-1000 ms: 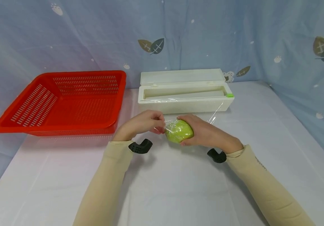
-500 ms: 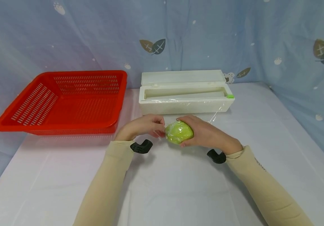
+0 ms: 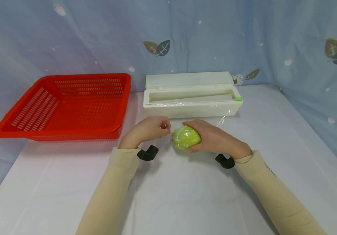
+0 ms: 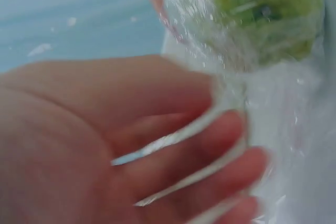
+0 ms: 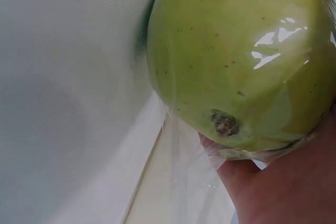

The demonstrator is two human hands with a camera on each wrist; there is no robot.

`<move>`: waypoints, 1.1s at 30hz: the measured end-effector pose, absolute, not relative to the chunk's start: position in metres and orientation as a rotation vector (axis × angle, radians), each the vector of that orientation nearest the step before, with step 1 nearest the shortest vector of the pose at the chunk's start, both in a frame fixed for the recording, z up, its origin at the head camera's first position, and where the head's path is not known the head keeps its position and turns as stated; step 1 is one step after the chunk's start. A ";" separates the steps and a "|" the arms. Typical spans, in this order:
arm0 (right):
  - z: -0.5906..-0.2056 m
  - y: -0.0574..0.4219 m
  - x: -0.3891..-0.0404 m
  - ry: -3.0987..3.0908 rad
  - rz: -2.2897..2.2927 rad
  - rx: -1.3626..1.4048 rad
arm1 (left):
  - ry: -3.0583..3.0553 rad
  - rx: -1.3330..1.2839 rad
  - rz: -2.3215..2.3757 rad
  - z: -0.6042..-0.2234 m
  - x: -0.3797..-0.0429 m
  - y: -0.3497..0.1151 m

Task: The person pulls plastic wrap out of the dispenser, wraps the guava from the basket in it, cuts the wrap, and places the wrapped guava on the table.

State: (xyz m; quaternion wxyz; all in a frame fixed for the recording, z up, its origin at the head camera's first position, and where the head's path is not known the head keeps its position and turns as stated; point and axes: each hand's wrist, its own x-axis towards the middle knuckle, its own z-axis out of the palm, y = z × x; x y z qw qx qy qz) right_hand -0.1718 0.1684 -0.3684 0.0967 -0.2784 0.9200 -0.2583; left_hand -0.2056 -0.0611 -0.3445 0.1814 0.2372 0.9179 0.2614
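Note:
A smooth oval green fruit (image 3: 186, 137), wrapped in clear plastic film, lies on the white cloth. My right hand (image 3: 207, 135) grips it from the right, thumb in front and fingers behind. Dark specks and a brown scar show on its skin in the right wrist view. My left hand (image 3: 152, 129) is just left of the fruit, its fingers loosely bent and spread, blurred in the left wrist view. Crumpled film (image 4: 226, 51) covers the fruit's end above those fingers. More film (image 3: 221, 120) stretches from behind the right hand to the white box (image 3: 193, 111).
The white box, a film dispenser with its lid raised, stands behind the hands; a roll (image 3: 197, 99) lies inside and a green tab (image 3: 238, 99) marks its right end. At the left sits a red slotted basket (image 3: 112, 130). A blue leaf-patterned curtain (image 3: 98, 32) hangs behind.
My left hand has drawn slightly away from the fruit, its fingertips having left the film at the fruit's left end. The right hand keeps its grip in nearly the same place.

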 end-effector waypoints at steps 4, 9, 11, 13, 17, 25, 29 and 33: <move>-0.368 0.170 -0.173 2.735 -0.789 -0.870 | 2.657 0.861 0.949 -0.346 -0.207 -0.054; -0.369 0.171 -0.173 2.743 -0.833 -0.880 | 2.500 1.046 1.105 -0.349 -0.206 -0.048; -0.368 0.171 -0.172 2.749 -0.848 -0.876 | 2.458 1.020 1.099 -0.348 -0.204 -0.047; -0.368 0.171 -0.172 2.758 -0.856 -0.877 | 2.448 0.970 1.079 -0.347 -0.203 -0.047; -0.368 0.172 -0.173 2.770 -0.850 -0.858 | 2.451 0.904 1.014 -0.348 -0.202 -0.047; -0.367 0.175 -0.179 2.798 -0.863 -0.793 | 2.402 0.951 0.884 -0.358 -0.206 -0.049; -0.367 0.177 -0.180 2.735 -0.949 -0.716 | 2.327 0.905 0.862 -0.359 -0.206 -0.050; -0.367 0.179 -0.180 2.696 -0.996 -0.637 | 2.368 0.836 0.782 -0.357 -0.205 -0.052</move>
